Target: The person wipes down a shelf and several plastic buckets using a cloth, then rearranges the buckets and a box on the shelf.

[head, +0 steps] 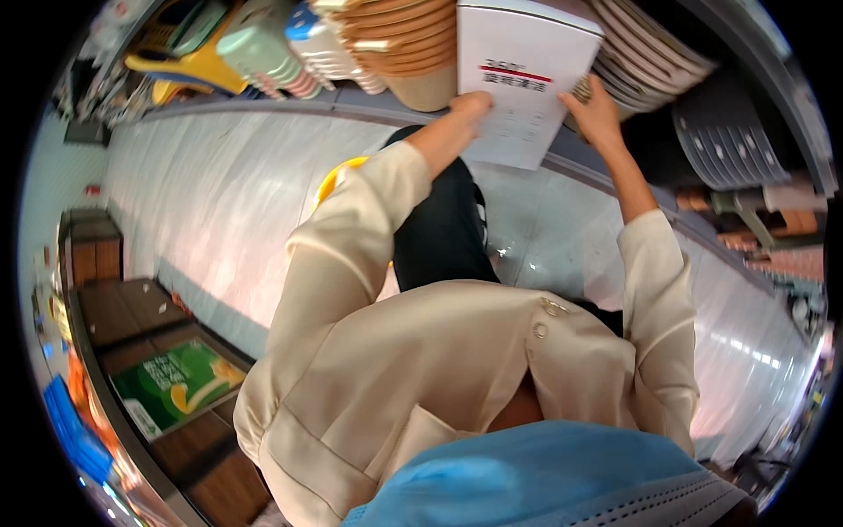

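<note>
A tall white cardboard box (510,118) with printed writing and a red stripe stands upright at the shelf's front, its lower end reaching past the shelf edge. My left hand (471,109) is at the box's left side, its fingers partly hidden. On the right side, my right hand (593,112) has its thumb against the box edge and its other fingers spread; whether it bears weight is unclear. Left of the box rises a stack of tan plastic buckets (421,82). Nested pale and grey basins (639,66) lie to its right.
Along the grey shelf (355,102) stand mint-green containers (257,49) and a yellow basket (197,72). Grey stacked bins (731,141) are at the right. A yellow round item (336,178) is on the floor beside my leg. A low display with a green box (178,382) runs along the left.
</note>
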The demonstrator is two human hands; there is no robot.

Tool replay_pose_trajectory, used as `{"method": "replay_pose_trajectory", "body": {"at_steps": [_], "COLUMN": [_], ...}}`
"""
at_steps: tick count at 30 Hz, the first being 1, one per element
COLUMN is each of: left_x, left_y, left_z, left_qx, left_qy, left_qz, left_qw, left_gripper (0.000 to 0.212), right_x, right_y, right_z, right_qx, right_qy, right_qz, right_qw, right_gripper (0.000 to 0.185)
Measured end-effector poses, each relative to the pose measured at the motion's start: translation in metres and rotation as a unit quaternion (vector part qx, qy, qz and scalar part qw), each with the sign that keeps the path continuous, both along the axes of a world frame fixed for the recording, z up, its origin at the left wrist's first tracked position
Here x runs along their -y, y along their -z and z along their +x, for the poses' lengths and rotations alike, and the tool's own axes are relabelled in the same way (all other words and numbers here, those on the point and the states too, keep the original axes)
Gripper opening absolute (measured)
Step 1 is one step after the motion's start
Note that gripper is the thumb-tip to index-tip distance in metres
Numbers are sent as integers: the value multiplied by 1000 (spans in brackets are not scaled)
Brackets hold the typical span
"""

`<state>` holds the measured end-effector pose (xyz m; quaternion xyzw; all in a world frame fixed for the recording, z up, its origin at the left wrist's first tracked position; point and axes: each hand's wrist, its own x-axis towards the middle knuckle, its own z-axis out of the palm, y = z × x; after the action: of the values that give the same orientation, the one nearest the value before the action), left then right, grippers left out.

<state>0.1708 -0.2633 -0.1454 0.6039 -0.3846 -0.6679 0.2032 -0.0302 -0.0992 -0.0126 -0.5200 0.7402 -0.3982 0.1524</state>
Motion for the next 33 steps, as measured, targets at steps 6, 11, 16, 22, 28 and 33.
{"method": "replay_pose_trajectory", "body": {"at_steps": [6,11,16,22,28,33], "left_x": [15,31,31,42,-36,-166], "left_y": [14,-5,8,24,-16,-102], "left_z": [-61,-85,-77,-76,-83,-83], "left_qx": [65,128,-47,4,-73,-285], "left_qy": [-84,-217,-3,11,81,288], "left_qz": [-39,-71,-17,-6,26,180], "left_qw": [994,965,999,1000,994,896], "left_gripper": [53,62,52,35,60,53], "right_x": [13,23,-3,-31,-69,-106], "right_y": [16,39,47,60,51,20], "right_z": [-13,-11,-5,21,30,31], "right_qx": [-45,-80,-6,101,296,163], "right_qy": [54,28,-5,3,69,25], "right_qz": [-35,-129,-60,-54,-53,-28], "right_qw": [997,988,998,993,951,986], "right_gripper": [50,61,61,61,59,64]}}
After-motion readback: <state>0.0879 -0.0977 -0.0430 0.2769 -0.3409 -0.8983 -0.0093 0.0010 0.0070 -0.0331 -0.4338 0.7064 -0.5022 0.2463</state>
